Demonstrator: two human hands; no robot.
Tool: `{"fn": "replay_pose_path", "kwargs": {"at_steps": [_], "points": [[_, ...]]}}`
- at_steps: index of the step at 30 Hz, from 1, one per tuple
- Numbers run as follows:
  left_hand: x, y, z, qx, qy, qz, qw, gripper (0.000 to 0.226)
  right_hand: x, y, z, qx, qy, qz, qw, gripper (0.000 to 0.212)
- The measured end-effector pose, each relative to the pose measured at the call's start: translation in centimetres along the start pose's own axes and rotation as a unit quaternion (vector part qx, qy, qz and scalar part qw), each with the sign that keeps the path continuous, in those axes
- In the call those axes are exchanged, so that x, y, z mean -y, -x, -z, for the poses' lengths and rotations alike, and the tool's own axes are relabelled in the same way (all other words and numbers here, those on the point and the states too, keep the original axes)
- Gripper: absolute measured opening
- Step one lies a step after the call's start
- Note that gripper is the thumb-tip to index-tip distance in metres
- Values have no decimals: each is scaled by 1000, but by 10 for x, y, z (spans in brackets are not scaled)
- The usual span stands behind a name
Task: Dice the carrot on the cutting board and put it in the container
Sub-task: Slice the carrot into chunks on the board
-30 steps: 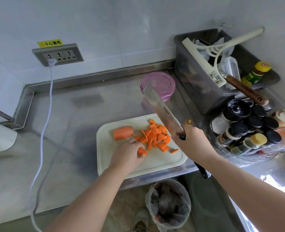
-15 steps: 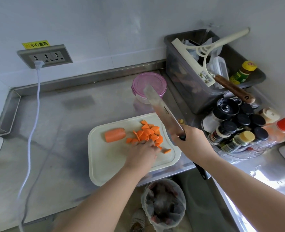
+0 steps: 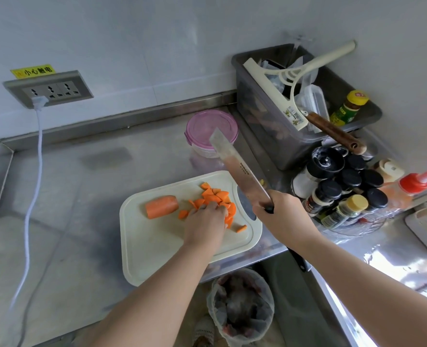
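Raised knife point(image 3: 237, 169) gripped by right hand point(image 3: 285, 216), blade pointing away toward lidded container point(image 3: 207, 126); left hand point(image 3: 204, 221) rests on diced pieces point(image 3: 217, 195), grasp unclear; carrot stub point(image 3: 161, 206) lies just left of it, lengthwise across cutting board point(image 3: 152, 246)

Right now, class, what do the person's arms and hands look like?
The left arm and right arm are bare, no sleeves in view. The left hand and right hand wear no gloves; no watch, bracelet or ring shows.
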State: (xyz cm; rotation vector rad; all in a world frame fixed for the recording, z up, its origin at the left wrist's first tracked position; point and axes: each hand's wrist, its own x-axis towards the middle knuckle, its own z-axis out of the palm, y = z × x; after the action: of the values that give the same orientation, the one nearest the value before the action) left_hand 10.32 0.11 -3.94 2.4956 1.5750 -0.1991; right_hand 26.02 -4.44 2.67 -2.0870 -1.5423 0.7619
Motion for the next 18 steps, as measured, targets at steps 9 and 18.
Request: {"fn": "replay_pose_path", "kwargs": {"at_steps": [9,18], "points": [[-8,-4,2,25,25,36,999,40,1,-4,-4,8,11,3,1000,22],[-19,-9,8,45,28,55,997,33,1,-6,0,10,11,8,1000,22]]}}
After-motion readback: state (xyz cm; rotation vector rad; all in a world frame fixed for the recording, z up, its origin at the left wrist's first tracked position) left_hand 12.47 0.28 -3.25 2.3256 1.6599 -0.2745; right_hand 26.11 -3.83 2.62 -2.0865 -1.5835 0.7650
